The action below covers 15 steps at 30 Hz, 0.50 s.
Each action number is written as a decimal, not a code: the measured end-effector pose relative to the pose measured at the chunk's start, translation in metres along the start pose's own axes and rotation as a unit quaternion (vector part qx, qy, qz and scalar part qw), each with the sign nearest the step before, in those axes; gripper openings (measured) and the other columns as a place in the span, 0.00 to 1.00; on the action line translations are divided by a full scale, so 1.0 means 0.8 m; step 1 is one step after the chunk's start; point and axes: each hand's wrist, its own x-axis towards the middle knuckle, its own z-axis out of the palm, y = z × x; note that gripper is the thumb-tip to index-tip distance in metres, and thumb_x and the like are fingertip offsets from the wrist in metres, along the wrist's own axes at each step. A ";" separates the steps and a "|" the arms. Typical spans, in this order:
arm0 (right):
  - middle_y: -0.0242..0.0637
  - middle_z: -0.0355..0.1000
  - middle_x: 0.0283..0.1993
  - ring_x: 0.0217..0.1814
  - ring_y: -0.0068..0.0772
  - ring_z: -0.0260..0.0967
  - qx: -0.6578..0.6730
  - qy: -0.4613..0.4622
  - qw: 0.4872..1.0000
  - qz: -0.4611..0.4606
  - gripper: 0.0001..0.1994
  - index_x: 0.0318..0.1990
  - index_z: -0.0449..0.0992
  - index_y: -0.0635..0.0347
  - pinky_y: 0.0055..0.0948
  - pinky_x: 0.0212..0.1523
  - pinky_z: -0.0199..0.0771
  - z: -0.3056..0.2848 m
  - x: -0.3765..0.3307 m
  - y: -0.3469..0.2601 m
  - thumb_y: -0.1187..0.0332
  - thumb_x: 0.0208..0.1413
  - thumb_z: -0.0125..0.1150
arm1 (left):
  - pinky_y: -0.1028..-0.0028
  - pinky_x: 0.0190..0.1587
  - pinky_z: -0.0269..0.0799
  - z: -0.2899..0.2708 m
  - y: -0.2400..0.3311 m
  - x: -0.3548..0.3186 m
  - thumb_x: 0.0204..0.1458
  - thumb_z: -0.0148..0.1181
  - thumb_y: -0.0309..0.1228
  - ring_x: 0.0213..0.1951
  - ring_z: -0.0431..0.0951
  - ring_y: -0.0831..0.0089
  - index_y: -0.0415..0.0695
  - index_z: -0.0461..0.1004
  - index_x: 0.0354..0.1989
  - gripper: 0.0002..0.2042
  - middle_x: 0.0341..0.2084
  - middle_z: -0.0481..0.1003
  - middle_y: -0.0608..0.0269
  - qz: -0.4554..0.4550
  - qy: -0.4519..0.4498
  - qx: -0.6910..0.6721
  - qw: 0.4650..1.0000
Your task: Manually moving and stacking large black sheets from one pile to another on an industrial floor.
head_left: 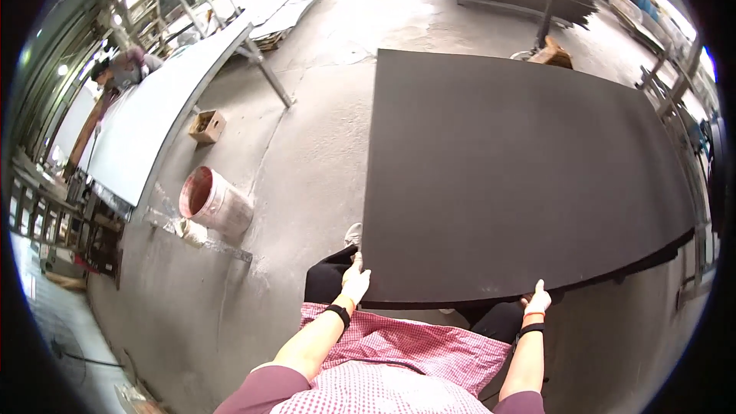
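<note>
Left hand point(355, 284) and right hand point(536, 303) — gloved — grip the near edge of a large dark board point(521, 176); fingers clamped on it; pink-stained bucket point(215, 203) lies left.

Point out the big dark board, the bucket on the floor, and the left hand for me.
Dark board point(521, 176), head view, middle of its top face.
Bucket point(222, 205), head view, on its outer side wall.
Left hand point(355, 284), head view, back of the gloved hand at the board's near edge.

Matt black smooth board point(521, 176), rough grey concrete floor point(307, 161)
</note>
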 end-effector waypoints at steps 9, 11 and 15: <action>0.27 0.56 0.14 0.14 0.24 0.52 -0.117 -0.007 0.993 -0.018 0.15 0.18 0.62 0.55 0.23 0.14 0.54 -0.048 0.028 0.014 0.60 0.52 0.53 | 0.77 0.49 0.62 -0.061 -0.054 0.063 0.51 0.54 0.37 0.45 0.69 0.73 0.40 0.58 0.56 0.25 0.46 0.69 0.60 0.000 0.148 -0.483 0.863; 0.26 0.56 0.14 0.15 0.22 0.52 -0.081 0.035 0.995 -0.044 0.13 0.18 0.62 0.53 0.22 0.14 0.54 -0.052 0.009 0.016 0.63 0.52 0.53 | 0.74 0.48 0.63 -0.151 -0.105 0.057 0.50 0.54 0.44 0.43 0.69 0.70 0.45 0.54 0.59 0.30 0.47 0.68 0.60 -0.018 0.231 -0.431 0.872; 0.22 0.49 0.10 0.09 0.20 0.45 -0.036 0.014 0.999 -0.025 0.18 0.12 0.56 0.49 0.22 0.11 0.45 -0.109 0.023 0.021 0.63 0.51 0.53 | 0.61 0.55 0.52 -0.309 -0.235 0.047 0.41 0.49 0.64 0.54 0.59 0.60 0.47 0.39 0.64 0.47 0.57 0.56 0.56 -0.071 0.302 -0.576 0.756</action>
